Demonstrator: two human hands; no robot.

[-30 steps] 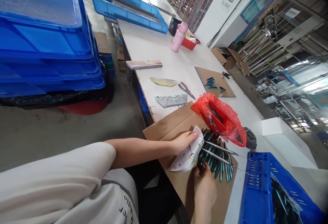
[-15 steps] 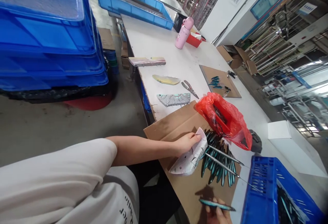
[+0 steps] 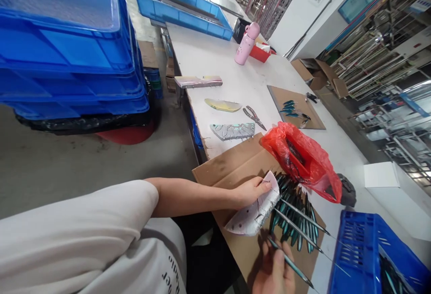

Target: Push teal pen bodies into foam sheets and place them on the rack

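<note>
My left hand [image 3: 251, 191] grips a pale pink, half-moon-shaped holder [image 3: 247, 220] with a rough slotted straight edge. Two slim silvery spindle-shaped pieces [image 3: 296, 227] stick out from that edge, with thin wires at their far ends. Lower down, my right hand [image 3: 276, 269] pinches a slim teal spindle-shaped piece [image 3: 292, 265], which resembles a fishing lure. Its near tip lies close to the holder's lower edge; I cannot tell whether they touch. Beneath the holder, many similar teal pieces [image 3: 299, 235] lie fanned out on the cardboard [image 3: 232, 164].
A red plastic bag [image 3: 310, 164] sits behind the pile, and a blue crate [image 3: 357, 244] stands at right. Pliers [image 3: 254, 118], a grey holder [image 3: 232, 131] and a yellow holder [image 3: 222, 105] lie farther back, before a pink bottle [image 3: 247, 45]. Stacked blue bins [image 3: 67, 51] are at left.
My right hand has moved up and left, bringing the teal piece's tip close to the holder and tilting it more steeply. My left hand keeps its grip. The whole view has shifted slightly.
</note>
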